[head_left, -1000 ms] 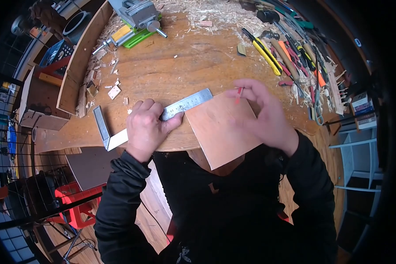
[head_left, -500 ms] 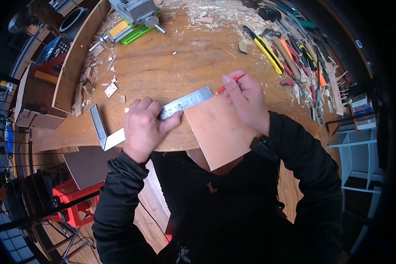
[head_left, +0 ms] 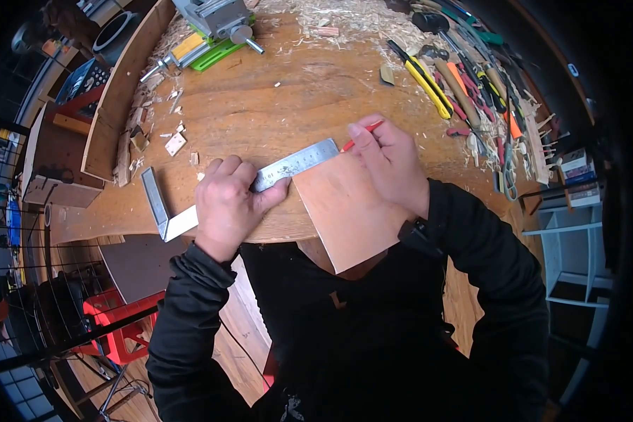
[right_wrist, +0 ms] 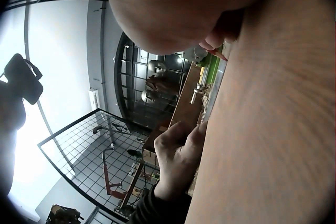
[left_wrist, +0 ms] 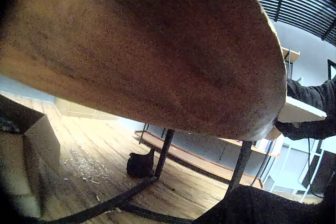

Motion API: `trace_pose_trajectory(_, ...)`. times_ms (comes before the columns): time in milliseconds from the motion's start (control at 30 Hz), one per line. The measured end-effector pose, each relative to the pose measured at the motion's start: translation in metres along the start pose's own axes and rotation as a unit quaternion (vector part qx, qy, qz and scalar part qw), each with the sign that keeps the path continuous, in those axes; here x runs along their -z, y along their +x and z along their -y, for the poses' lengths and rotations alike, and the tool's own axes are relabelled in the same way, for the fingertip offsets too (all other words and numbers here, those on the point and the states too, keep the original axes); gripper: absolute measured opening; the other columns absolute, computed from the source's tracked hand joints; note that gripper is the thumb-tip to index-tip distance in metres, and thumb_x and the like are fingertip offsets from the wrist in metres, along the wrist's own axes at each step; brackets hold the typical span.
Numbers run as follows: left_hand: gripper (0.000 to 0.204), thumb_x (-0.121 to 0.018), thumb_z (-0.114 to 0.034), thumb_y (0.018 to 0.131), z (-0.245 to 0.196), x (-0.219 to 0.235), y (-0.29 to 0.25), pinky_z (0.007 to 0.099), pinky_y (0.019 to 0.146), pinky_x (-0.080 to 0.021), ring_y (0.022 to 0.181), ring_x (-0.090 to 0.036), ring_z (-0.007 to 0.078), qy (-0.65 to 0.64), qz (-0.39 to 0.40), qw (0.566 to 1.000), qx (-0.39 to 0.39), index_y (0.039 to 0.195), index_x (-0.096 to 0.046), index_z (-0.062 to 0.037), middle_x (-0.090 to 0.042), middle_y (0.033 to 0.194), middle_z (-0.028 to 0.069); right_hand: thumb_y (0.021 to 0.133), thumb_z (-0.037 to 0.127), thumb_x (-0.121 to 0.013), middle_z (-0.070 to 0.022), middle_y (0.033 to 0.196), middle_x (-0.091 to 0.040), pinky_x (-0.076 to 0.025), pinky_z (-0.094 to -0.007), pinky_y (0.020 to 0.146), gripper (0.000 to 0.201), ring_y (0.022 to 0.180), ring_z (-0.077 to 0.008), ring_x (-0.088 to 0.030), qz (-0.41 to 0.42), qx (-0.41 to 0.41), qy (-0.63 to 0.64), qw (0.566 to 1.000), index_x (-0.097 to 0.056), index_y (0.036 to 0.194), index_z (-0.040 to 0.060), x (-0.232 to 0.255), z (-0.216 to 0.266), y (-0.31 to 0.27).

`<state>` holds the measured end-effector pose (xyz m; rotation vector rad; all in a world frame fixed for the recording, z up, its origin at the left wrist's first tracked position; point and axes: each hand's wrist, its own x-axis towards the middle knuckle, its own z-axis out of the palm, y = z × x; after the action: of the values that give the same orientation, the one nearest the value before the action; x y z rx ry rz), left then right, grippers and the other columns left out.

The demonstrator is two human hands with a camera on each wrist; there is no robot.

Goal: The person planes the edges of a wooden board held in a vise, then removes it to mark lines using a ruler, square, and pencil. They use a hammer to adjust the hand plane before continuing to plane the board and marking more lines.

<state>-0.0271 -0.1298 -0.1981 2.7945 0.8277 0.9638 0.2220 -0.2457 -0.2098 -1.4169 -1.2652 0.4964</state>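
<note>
In the head view a thin square wooden board (head_left: 344, 211) lies over the table's near edge, one corner overhanging. Along its upper left edge runs the steel blade (head_left: 299, 162) of a try square, whose thick stock (head_left: 155, 197) is at the left. My left hand (head_left: 226, 200) grips the blade near its middle, thumb along its lower edge. My right hand (head_left: 390, 165) rests on the board and pinches a red pencil (head_left: 364, 135), its tip at the blade's right end. In the right wrist view my left hand (right_wrist: 178, 155) appears beyond the board (right_wrist: 268, 119).
A vise (head_left: 221, 32) stands at the back left, beside a wooden side board (head_left: 123, 91). Wood shavings cover the back. At the right lie a yellow cutter (head_left: 425, 84), scissors (head_left: 509, 184) and several other tools. Small wood scraps (head_left: 175, 144) lie at the left.
My right hand has come down onto the board, and the red pencil now points left at the blade's end. My left hand and the square have hardly moved.
</note>
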Motion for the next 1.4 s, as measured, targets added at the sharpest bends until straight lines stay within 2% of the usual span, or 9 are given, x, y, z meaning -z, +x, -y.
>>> trace_pose_trajectory(200,0.035,-0.092,-0.028,0.072,-0.001,0.000,0.000,0.0434,0.063,-0.050,0.070,-0.060,0.0317,0.005,0.002,1.000,0.002,0.074,-0.069,-0.0023,-0.059,0.070,0.0111,0.111,0.023,-0.059,0.0025,0.079,-0.063,-0.047,-0.0218,0.063,0.021,0.069,-0.0027,-0.055,0.003,-0.003,-0.002,1.000,-0.065,0.104,0.0036,0.000,0.002,0.000)
trace_pose_trajectory(267,0.035,-0.092,-0.028,0.073,-0.001,0.001,0.000,0.0433,0.063,-0.050,0.070,-0.060,0.0319,0.003,0.003,1.000,0.000,0.074,-0.069,-0.0023,-0.059,0.070,0.0112,0.110,0.020,-0.060,-0.0057,0.081,-0.068,-0.052,-0.0296,0.071,0.023,0.076,-0.0102,-0.061,0.004,-0.034,0.005,0.999,-0.066,0.100,-0.0001,0.001,0.006,0.000)
trace_pose_trajectory(400,0.034,-0.092,-0.029,0.073,-0.001,0.001,0.000,0.0433,0.063,-0.050,0.070,-0.060,0.0319,0.003,0.003,1.000,0.000,0.075,-0.069,-0.0024,-0.059,0.071,0.0112,0.110,0.020,-0.060,-0.0059,0.081,-0.068,-0.052,-0.0296,0.071,0.024,0.076,-0.0106,-0.062,0.008,-0.033,-0.002,0.999,-0.066,0.100,-0.0001,0.001,0.006,0.001)
trace_pose_trajectory(467,0.034,-0.092,-0.029,0.073,-0.001,0.001,0.000,0.0433,0.064,-0.050,0.070,-0.060,0.0320,0.004,0.008,1.000,0.006,0.075,-0.069,-0.0024,-0.059,0.071,0.0110,0.112,0.023,-0.059,0.0033,0.079,-0.061,-0.046,-0.0219,0.063,0.022,0.070,-0.0027,-0.054,0.019,-0.014,-0.002,1.000,-0.065,0.104,0.0032,0.001,0.003,0.001)
trace_pose_trajectory(800,0.036,-0.092,-0.029,0.073,-0.001,0.001,0.001,0.0439,0.063,-0.050,0.070,-0.061,0.0318,0.009,0.005,1.000,0.004,0.073,-0.069,-0.0024,-0.059,0.071,0.0110,0.112,0.024,-0.058,0.0023,0.081,-0.062,-0.046,-0.0213,0.063,0.022,0.068,-0.0027,-0.054,-0.013,-0.004,0.018,1.000,-0.064,0.107,0.0038,-0.001,-0.004,0.001)
trace_pose_trajectory(900,0.036,-0.093,-0.028,0.071,0.000,0.001,-0.001,0.0430,0.061,-0.049,0.068,-0.060,0.0314,0.002,-0.006,1.000,-0.003,0.073,-0.068,-0.0025,-0.058,0.070,0.0110,0.111,0.021,-0.058,-0.0051,0.084,-0.068,-0.052,-0.0292,0.071,0.023,0.076,-0.0089,-0.060,-0.022,-0.047,0.020,0.998,-0.064,0.105,-0.0002,0.001,0.002,0.002)
trace_pose_trajectory(1067,0.036,-0.095,-0.025,0.067,0.005,0.008,-0.006,0.0405,0.056,-0.047,0.062,-0.057,0.0292,-0.027,-0.008,0.997,-0.072,0.072,-0.067,-0.0028,-0.055,0.067,0.0095,0.112,0.025,-0.057,-0.0013,0.085,-0.066,-0.049,-0.0231,0.068,0.024,0.073,-0.0036,-0.056,-0.013,-0.090,0.123,0.988,-0.062,0.104,0.0030,0.003,0.002,0.005)
trace_pose_trajectory(1267,0.038,-0.095,-0.027,0.065,-0.009,0.025,-0.005,0.0391,0.054,-0.047,0.060,-0.056,0.0273,-0.051,0.017,0.990,-0.131,0.068,-0.064,-0.0047,-0.054,0.065,0.0078,0.111,0.026,-0.059,-0.0035,0.090,-0.068,-0.052,-0.0237,0.068,0.024,0.073,-0.0054,-0.061,0.021,-0.114,0.151,0.982,-0.062,0.107,0.0028,0.011,-0.004,0.011)
trace_pose_trajectory(1400,0.040,-0.094,-0.029,0.066,-0.014,0.029,-0.004,0.0394,0.054,-0.048,0.060,-0.057,0.0276,-0.056,0.046,0.986,-0.152,0.064,-0.063,-0.0055,-0.054,0.065,0.0071,0.111,0.025,-0.060,-0.0039,0.089,-0.069,-0.052,-0.0239,0.068,0.024,0.075,-0.0069,-0.063,-0.002,-0.095,0.179,0.979,-0.065,0.112,0.0015,0.013,0.000,0.008)
